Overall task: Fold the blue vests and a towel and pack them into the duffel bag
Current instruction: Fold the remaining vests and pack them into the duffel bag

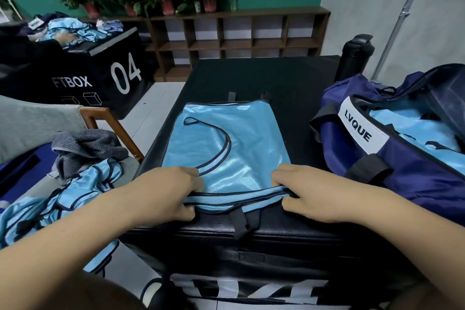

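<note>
Blue vest (226,148) lies flat on the desk (289,75); my left hand (168,194) and right hand (309,194) pinch its near hem. Vests already in the duffel bag (402,166); more vests (63,199) and the towel (85,151) remain unfolded.

The left forearm (75,229) extended in from about seven o'clock and the right forearm (402,224) from about four o'clock, both angled toward the middle. The left hand (173,194) was knuckles up, fingers curled over and thumb on the near side, pinching the near hem of the blue vest (226,138). At its three o'clock, the right hand (309,194) pinched the same hem likewise.
</note>
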{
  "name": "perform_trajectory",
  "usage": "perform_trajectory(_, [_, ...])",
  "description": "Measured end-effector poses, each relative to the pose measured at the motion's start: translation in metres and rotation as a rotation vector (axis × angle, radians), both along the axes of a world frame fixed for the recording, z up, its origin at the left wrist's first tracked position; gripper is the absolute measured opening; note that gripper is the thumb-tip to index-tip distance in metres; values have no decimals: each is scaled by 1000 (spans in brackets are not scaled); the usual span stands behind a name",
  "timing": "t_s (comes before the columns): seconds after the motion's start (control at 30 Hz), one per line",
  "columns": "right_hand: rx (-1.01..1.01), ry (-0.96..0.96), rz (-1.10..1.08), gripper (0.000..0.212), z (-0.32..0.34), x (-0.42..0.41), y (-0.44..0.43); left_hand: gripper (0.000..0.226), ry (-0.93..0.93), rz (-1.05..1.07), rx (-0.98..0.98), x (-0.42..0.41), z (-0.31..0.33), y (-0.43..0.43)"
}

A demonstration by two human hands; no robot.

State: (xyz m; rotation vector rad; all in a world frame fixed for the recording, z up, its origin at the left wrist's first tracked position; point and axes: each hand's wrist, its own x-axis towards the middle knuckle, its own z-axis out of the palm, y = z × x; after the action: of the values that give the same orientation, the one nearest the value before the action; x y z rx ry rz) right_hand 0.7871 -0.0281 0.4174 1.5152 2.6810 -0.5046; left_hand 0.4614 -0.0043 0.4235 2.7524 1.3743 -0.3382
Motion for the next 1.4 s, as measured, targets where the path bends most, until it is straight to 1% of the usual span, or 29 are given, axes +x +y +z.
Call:
perform_trajectory(0.1, [51, 57, -15, 17, 2, 1, 0, 24, -48, 2, -34, -3, 2, 2])
perform_trajectory(0.2, [53, 117, -38, 18, 5, 0, -1, 20, -151, 47, -105, -10, 10, 5])
perform_trajectory(0.3, [-50, 184, -142, 16, 15, 0, -2, 11, -284, 127, -154, -16, 22, 7])
perform_trajectory(0.43, [-175, 400, -227, 11, 28, 2, -1, 6, -541, 257, -334, -23, 33, 9])
perform_trajectory(0.53, [-254, 558, -334, 9, 31, 4, 4, 5, -601, 311, -423, -26, 32, 15])
perform_trajectory(0.63, [-231, 602, -437, 5, 25, 3, 17, 4, -593, 285, -323, -22, 27, 28])
perform_trajectory(0.73, [-100, 627, -568, 6, 17, 2, 39, 4, -643, 275, -197, -13, 23, 47])
perform_trajectory(0.83, [31, 663, -689, 10, 11, 0, 61, 9, -630, 279, -26, -5, 17, 76])
perform_trajectory(1.0, [194, 681, -777, 6, 4, -4, 90, 12, -675, 313, 78, 7, 0, 117])
perform_trajectory(1.2, [244, 659, -833, 7, -9, 0, 118, 11, -714, 403, 81, 9, -15, 147])
perform_trajectory(1.23, [267, 611, -829, 10, -13, 1, 122, 11, -721, 411, 77, 8, -18, 150])
perform_trajectory(1.3, [321, 449, -800, 20, -19, 4, 127, 11, -725, 423, 77, 6, -24, 157])
perform_trajectory(1.33, [353, 367, -784, 25, -22, 6, 127, 13, -720, 430, 96, 4, -28, 160])
perform_trajectory(1.4, [479, 246, -732, 32, -26, 8, 126, 20, -691, 441, 194, 0, -33, 166])
